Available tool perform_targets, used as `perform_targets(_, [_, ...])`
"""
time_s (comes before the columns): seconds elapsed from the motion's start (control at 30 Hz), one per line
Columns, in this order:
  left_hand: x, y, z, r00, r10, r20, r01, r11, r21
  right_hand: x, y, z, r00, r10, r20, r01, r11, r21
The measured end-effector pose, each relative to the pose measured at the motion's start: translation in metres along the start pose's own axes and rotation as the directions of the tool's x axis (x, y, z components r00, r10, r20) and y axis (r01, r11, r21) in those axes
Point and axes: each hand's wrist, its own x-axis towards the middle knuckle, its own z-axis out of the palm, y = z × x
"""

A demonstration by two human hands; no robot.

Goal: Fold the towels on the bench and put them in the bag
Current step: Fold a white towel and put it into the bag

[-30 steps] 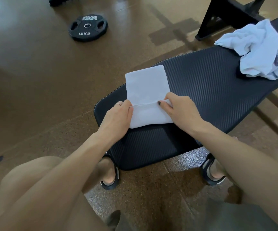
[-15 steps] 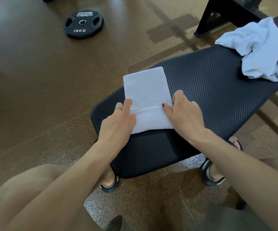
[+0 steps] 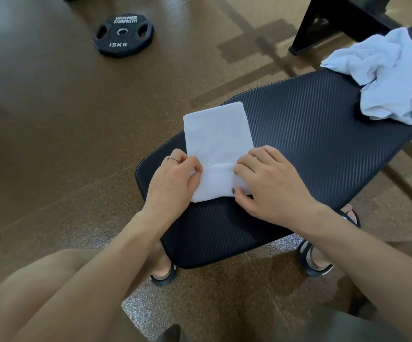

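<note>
A white folded towel [image 3: 218,141] lies as a narrow rectangle on the near end of the black padded bench [image 3: 306,134]. My left hand [image 3: 173,178] pinches its near left edge with curled fingers. My right hand [image 3: 271,182] grips the near right edge, thumb tucked under the cloth. A crumpled pile of pale towels [image 3: 387,77] sits at the bench's far right end. No bag is in view.
A black 15 kg weight plate [image 3: 123,34] lies on the brown floor to the far left. A black frame leg [image 3: 323,23] stands behind the bench. My knee [image 3: 59,292] and sandalled feet [image 3: 317,260] are below the bench's near edge.
Half a second ago both hands lay flat on the towel's sides. Now their fingers have curled in and taken hold of its near edges.
</note>
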Motion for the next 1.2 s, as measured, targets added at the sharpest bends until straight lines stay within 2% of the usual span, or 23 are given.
perform_targets(0.07, [0.002, -0.001, -0.002, 1.000, 0.006, -0.027, -0.005, 1.000, 0.018, -0.003, -0.001, -0.003, 0.998, -0.022, 0.056, 0.023, 0.999, -0.027])
perform_targets(0.13, [0.005, 0.000, -0.002, 0.993, 0.113, -0.032, -0.107, 0.984, 0.145, -0.005, -0.003, -0.001, 0.995, -0.026, 0.101, 0.033, 0.998, -0.062])
perform_targets(0.2, [0.005, 0.004, 0.000, 0.970, 0.242, 0.023, -0.240, 0.939, 0.245, -0.003, 0.000, 0.002, 0.996, -0.016, 0.084, 0.020, 0.999, -0.048])
perform_targets(0.3, [0.003, 0.008, -0.007, 0.936, 0.330, 0.123, -0.350, 0.910, 0.220, 0.001, 0.008, 0.002, 1.000, 0.012, 0.021, -0.013, 0.999, 0.049])
perform_targets(0.47, [0.002, 0.001, -0.029, 0.954, 0.179, 0.242, -0.165, 0.983, -0.079, 0.008, 0.018, -0.001, 0.995, 0.092, -0.048, -0.079, 0.970, 0.229])
perform_targets(0.6, [-0.006, 0.005, -0.029, 0.940, 0.179, 0.289, -0.198, 0.979, 0.038, 0.008, 0.018, -0.008, 0.989, 0.130, -0.065, -0.097, 0.925, 0.368])
perform_targets(0.67, [-0.005, 0.003, -0.029, 0.956, 0.135, 0.260, -0.122, 0.990, -0.065, 0.007, 0.018, -0.013, 0.975, 0.220, -0.012, -0.183, 0.840, 0.511])
perform_targets(0.77, [0.001, 0.001, -0.032, 0.937, -0.053, 0.345, 0.160, 0.944, -0.289, 0.007, 0.027, -0.013, 0.920, 0.365, 0.142, -0.357, 0.633, 0.687])
perform_targets(0.8, [0.002, 0.000, -0.031, 0.921, -0.096, 0.376, 0.224, 0.924, -0.311, 0.007, 0.028, -0.011, 0.904, 0.384, 0.189, -0.396, 0.585, 0.708])
perform_targets(0.87, [0.003, 0.001, -0.029, 0.907, -0.136, 0.398, 0.270, 0.914, -0.302, 0.008, 0.029, -0.006, 0.890, 0.386, 0.242, -0.436, 0.565, 0.701])
perform_targets(1.07, [0.004, 0.005, -0.030, 0.903, -0.125, 0.410, 0.261, 0.920, -0.293, 0.008, 0.027, 0.000, 0.891, 0.381, 0.247, -0.435, 0.562, 0.704])
perform_targets(1.2, [0.003, 0.006, -0.027, 0.919, -0.160, 0.359, 0.273, 0.917, -0.290, 0.009, 0.026, 0.003, 0.882, 0.394, 0.257, -0.448, 0.537, 0.715])
